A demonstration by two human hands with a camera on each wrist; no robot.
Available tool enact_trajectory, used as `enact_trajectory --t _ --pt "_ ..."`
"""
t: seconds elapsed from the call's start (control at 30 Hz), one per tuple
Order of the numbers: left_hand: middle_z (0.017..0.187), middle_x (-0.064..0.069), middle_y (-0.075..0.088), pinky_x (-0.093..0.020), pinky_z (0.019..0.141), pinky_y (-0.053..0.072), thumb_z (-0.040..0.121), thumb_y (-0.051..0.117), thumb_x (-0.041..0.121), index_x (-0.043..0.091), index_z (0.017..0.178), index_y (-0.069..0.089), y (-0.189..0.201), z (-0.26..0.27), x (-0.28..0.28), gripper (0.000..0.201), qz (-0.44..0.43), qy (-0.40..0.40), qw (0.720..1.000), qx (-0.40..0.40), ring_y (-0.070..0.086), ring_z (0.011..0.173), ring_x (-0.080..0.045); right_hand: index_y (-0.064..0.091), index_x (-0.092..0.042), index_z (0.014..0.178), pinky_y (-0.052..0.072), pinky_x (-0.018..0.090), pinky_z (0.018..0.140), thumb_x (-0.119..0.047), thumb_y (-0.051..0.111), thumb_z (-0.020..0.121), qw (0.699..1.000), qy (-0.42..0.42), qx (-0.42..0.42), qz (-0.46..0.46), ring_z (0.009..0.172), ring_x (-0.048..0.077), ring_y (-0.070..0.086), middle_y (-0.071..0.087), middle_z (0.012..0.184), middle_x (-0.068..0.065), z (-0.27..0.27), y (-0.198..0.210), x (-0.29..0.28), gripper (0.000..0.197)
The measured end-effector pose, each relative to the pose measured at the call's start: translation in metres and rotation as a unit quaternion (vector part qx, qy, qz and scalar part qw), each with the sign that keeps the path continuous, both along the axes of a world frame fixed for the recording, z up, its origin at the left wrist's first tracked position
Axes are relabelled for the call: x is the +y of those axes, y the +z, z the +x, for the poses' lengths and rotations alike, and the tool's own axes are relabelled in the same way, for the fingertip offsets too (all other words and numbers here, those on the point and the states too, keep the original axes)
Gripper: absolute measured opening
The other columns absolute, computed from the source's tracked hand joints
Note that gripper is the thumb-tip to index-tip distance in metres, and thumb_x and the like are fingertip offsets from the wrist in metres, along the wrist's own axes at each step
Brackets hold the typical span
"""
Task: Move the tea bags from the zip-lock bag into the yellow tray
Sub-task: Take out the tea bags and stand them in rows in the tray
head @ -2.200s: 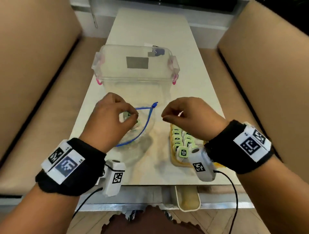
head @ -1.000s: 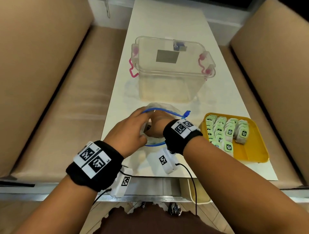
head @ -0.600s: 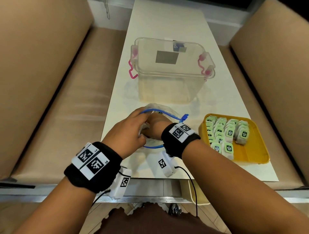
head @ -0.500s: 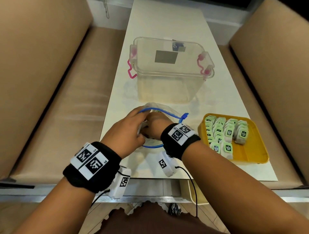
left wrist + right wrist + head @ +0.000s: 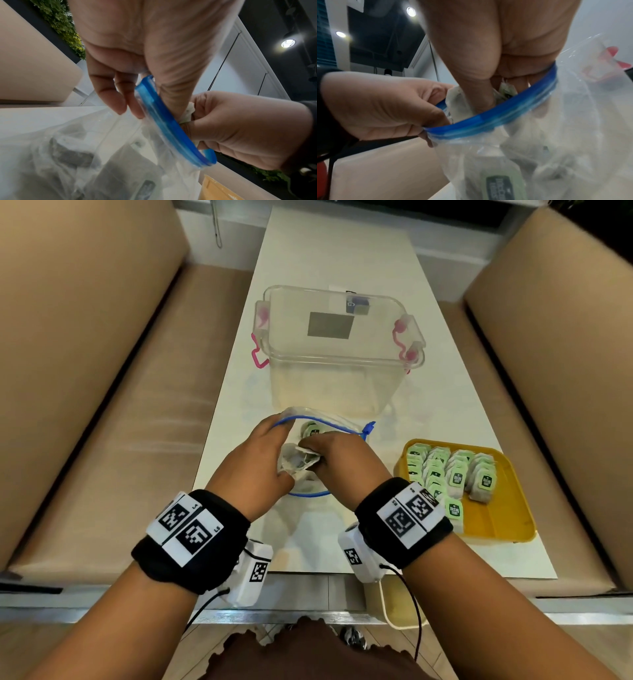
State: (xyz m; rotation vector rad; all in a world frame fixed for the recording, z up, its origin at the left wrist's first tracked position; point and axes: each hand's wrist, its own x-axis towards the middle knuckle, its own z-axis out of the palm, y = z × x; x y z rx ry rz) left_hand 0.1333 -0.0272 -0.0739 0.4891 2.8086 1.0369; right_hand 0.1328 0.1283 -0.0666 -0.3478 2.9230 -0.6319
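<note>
Now right hand [image 5: 337, 460] around tea bags [image 5: 298, 462]

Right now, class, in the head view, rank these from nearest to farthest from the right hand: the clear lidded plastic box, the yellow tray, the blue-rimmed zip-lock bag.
1. Blue-rimmed zip-lock bag: right hand is at its mouth.
2. Yellow tray: to the right.
3. Clear lidded plastic box: farther up the table.

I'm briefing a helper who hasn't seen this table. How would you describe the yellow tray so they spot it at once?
On the long white table, look at the near right corner, to the right of both hands. The yellow tray lies there, shallow and flat, with rows of green-labelled tea bags; it is the only opaque coloured container, unlike the clear box behind.
</note>
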Motion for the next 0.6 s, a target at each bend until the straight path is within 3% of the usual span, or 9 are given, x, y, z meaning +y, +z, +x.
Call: enact_trajectory --t 0.1,0.2,0.27,0.37,0.47,0.53,0.6 --pt "0.151 0.01 0.03 -0.031 0.09 0.047 0.074 0.062 0.009 0.025 0.143 0.035 0.002 0.0 0.007 0.076 -0.004 0.015 1.0 0.003 0.051 0.12 -0.018 0.069 -0.014 0.099 0.048 0.036 0.079 -0.006 0.053 0.084 0.999 -0.007 0.009 -0.033 0.088 0.022 0.063 0.071 0.092 0.003 0.003 0.01 0.011 0.023" --pt "0.15 0.006 0.028 -0.029 0.086 0.046 0.077 0.061 0.012 0.023 0.144 0.033 0.003 0.001 0.014 0.074 -0.01 0.03 1.0 0.004 0.054 0.114 -0.022 0.07 -0.015 0.11 0.044 0.021 0.082 -0.007 0.058 0.083 0.997 -0.025 0.036 -0.07 0.101 0.018 0.063 0.072 0.105 0.002 0.004 0.021 0.026 0.03" --pt "0.153 0.004 0.023 -0.032 0.083 0.049 0.081 0.059 0.015 0.023 0.144 0.031 0.006 0.001 0.019 0.07 -0.023 0.036 0.999 -0.001 0.057 0.107 -0.023 0.073 -0.017 0.104 0.04 0.016 0.075 -0.008 0.066 0.08 0.988 -0.052 0.025 -0.146 0.093 0.009 0.065 0.074 0.097 -0.002 0.002 0.028 0.039 0.027" --pt "0.158 0.001 0.011 -0.036 0.081 0.049 0.086 0.054 0.022 0.028 0.143 0.033 0.011 0.005 0.025 0.061 -0.071 0.049 0.996 -0.001 0.059 0.102 -0.027 0.075 -0.016 0.084 0.049 0.029 0.071 -0.011 0.071 0.078 0.964 -0.061 0.007 -0.261 0.076 0.009 0.065 0.072 0.08 -0.001 -0.002 0.035 0.059 0.009" --pt "0.155 0.001 0.023 -0.043 0.096 0.04 0.083 0.042 0.033 0.03 0.123 0.055 0.017 0.009 0.032 0.042 -0.113 0.082 0.988 0.071 0.043 0.124 -0.03 0.071 -0.001 0.088 0.054 0.039 0.082 -0.001 0.066 0.083 0.924 -0.05 -0.041 -0.376 0.085 0.026 0.069 0.072 0.087 0.016 0.0 0.044 0.08 0.008" --pt "0.144 0.003 0.041 -0.04 0.095 0.032 0.082 0.034 0.034 0.027 0.105 0.063 0.024 0.01 0.039 0.037 -0.071 0.106 0.983 0.132 0.035 0.127 -0.024 0.066 0.01 0.098 0.056 0.041 0.085 0.005 0.063 0.085 0.886 -0.05 -0.087 -0.452 0.09 0.035 0.069 0.069 0.097 0.028 0.005 0.053 0.092 0.015" --pt "0.125 0.002 0.055 -0.032 0.093 0.031 0.088 0.03 0.032 0.022 0.096 0.063 0.029 0.009 0.051 0.036 0.049 0.102 0.978 0.173 0.043 0.118 -0.018 0.065 0.012 0.104 0.056 0.042 0.086 0.006 0.062 0.086 0.865 -0.042 -0.114 -0.486 0.09 0.036 0.069 0.067 0.1 0.03 0.01 0.063 0.101 0.019"
